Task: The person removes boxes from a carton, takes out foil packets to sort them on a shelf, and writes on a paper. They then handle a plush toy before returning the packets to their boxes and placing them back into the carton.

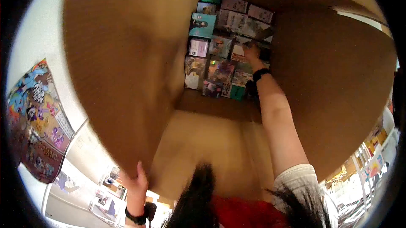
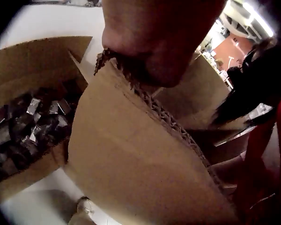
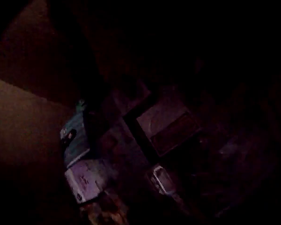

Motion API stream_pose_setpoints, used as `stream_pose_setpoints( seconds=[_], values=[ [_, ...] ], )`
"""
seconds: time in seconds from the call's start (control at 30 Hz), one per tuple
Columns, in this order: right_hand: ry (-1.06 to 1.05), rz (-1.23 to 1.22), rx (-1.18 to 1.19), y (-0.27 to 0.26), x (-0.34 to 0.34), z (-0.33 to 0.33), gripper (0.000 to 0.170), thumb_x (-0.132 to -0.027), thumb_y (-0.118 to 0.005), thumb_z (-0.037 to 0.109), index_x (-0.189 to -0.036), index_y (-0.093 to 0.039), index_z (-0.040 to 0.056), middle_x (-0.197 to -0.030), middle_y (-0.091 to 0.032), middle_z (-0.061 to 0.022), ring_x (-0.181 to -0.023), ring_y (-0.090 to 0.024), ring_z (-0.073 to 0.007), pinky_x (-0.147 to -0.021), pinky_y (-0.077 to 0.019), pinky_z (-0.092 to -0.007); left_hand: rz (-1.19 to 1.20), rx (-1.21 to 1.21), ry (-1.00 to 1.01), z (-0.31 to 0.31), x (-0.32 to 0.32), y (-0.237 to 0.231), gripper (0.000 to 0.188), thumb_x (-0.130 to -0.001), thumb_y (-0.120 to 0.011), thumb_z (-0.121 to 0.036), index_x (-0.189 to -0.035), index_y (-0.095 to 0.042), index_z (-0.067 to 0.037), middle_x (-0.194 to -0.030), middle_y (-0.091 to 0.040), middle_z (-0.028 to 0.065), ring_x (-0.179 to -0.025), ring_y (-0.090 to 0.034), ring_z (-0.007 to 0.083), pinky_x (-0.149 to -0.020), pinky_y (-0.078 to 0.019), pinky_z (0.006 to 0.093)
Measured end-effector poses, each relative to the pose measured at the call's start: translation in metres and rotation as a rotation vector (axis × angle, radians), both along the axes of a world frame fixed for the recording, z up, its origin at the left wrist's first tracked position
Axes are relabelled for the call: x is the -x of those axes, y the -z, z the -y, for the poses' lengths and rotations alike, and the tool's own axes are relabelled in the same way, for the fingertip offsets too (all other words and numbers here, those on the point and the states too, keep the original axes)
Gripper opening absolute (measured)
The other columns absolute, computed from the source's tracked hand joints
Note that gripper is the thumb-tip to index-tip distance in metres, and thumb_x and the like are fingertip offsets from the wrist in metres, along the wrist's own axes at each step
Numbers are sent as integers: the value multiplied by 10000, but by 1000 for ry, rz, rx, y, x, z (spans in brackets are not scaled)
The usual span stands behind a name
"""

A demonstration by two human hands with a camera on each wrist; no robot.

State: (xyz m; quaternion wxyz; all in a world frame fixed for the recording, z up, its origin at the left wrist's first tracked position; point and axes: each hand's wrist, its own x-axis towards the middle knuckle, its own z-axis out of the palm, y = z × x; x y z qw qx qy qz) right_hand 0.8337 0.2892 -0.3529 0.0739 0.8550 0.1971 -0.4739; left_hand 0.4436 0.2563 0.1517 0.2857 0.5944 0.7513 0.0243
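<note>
A deep cardboard box [image 1: 203, 143] fills the head view, with rows of small illustrated packs [image 1: 222, 65] on its floor. Down inside, my right hand [image 1: 252, 54] is at a pale pack [image 1: 238, 53] near the right wall; its fingers are too dark to make out. The right wrist view is very dark, showing a teal pack [image 3: 76, 138] and a pale pack [image 3: 86, 179]. My left hand [image 1: 136, 185] grips the box's near-left edge, also seen from close up as the hand [image 2: 150, 47] over the cardboard wall [image 2: 131, 150].
Another cardboard box [image 2: 25, 185] with many small dark and shiny packets [image 2: 25, 131] stands beside the large one in the left wrist view. A colourful poster [image 1: 40, 120] hangs on the left. Shelving [image 1: 368, 164] with goods is at the right.
</note>
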Motion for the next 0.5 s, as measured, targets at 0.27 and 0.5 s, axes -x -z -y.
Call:
stream_pose_setpoints(
  seconds=[0.27,0.5],
  values=[
    [167,-176,-90,-241,-9,42,437,-891,-398,344,-1129,-493,-10,-1043,-553,-177,-930,-522,-313,-773,-419,-441,162,-167,303,-34,-28,-5,378,-752,-547,-45,-1127,-504,-30,-998,-577,193,-918,-560,349,-767,-463,368],
    [20,-394,-326,-429,18,43,550,-872,-392,480,-1201,-476,47,-1254,-458,-106,-1149,-424,-282,-943,-272,-474,233,-313,477,3,5,-50,536,-732,-483,-50,-1248,-348,8,-1223,-429,223,-1083,-451,359,-907,-388,391]
  ],
)
